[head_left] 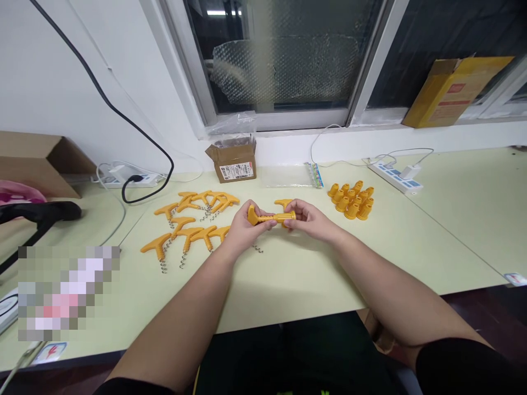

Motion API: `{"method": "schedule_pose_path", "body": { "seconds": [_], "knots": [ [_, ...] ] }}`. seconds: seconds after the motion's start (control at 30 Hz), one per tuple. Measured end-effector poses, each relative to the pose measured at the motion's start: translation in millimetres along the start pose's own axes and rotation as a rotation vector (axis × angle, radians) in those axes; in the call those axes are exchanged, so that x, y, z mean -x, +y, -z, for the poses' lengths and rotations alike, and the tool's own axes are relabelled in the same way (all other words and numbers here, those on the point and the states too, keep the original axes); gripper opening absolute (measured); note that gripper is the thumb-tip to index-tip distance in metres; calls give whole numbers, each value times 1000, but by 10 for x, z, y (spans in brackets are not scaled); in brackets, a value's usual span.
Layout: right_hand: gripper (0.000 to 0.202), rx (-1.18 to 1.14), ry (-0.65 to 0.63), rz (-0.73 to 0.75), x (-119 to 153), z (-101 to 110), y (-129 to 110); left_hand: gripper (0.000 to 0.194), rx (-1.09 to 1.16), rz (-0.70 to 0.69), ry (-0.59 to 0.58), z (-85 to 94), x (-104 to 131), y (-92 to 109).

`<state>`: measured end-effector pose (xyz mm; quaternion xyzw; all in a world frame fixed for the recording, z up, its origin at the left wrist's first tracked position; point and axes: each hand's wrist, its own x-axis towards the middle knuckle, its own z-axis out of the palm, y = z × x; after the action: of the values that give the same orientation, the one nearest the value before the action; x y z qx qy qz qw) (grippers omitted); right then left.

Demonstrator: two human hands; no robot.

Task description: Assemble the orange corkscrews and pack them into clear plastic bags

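Observation:
My left hand [246, 235] is closed on the T-shaped yellow handle of a corkscrew [252, 215], held level above the table. The fingers of my right hand [309, 220] pinch a ribbed yellow sleeve [282, 217] at the corkscrew's other end. Yellow threads show between handle and sleeve; the metal spiral is out of sight. Just behind my hands lies another yellow T-shaped piece [283, 202], partly covered. To the left, several corkscrews [156, 245] with bare metal spirals lie in two rough rows. Several yellow sleeves [353, 210] stand grouped on the right.
A small cardboard box [235, 162] and a clear plastic bag [286, 175] are by the wall. Power strips stand at the back left and back right [397, 176]. A black cable [111, 104] hangs down on the left. The table's front edge runs before my body.

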<state>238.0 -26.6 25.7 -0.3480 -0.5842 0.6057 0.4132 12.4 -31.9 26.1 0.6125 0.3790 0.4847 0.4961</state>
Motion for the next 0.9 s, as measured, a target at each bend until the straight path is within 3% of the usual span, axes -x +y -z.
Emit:
{"method": "schedule_pose_path", "body": {
  "seconds": [0.13,0.37,0.43,0.6,0.77,0.9],
  "knots": [
    [32,5,-14,-32,-28,-27,19,54,-27,-33,13,32,-2,3],
    [25,-280,-107,-491,-36,-18,-70,51,-198,-166,26,14,73,5],
    [24,-291,-136,-552,-27,-4,-84,49,-247,-210,7,-1,90,9],
    [27,-272,-175,-373,6,65,-110,41,-298,-266,-1,11,40,-47],
    [31,-301,0,-229,6,273,-158,39,-87,-212,59,90,-70,-162],
    [29,-242,26,-240,-21,320,-113,42,-105,-203,64,95,-81,-166]
  ]
}}
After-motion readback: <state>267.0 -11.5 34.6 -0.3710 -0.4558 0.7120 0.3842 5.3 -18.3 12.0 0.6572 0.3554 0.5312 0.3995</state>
